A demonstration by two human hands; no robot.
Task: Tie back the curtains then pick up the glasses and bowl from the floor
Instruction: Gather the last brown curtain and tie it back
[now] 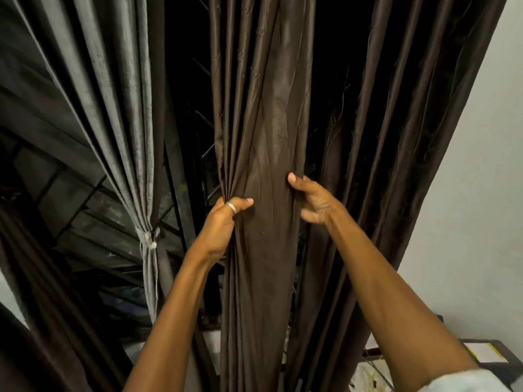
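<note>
We're in a home here, in a room right up at the window: full-length brown curtains [263, 137] hang beside a grey curtain [124, 108] cinched with a white tie [148, 240]. Behind them is a metal window grille [198, 137] over black glass. A plain white wall [481, 193] stands to the right, with papers [478, 350] on a dark piece of furniture [506, 360] down in the corner.

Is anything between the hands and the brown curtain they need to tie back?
Nothing visible: the left hand and right hand grip the gathered brown curtain directly, one on each side of the bundle.
</note>
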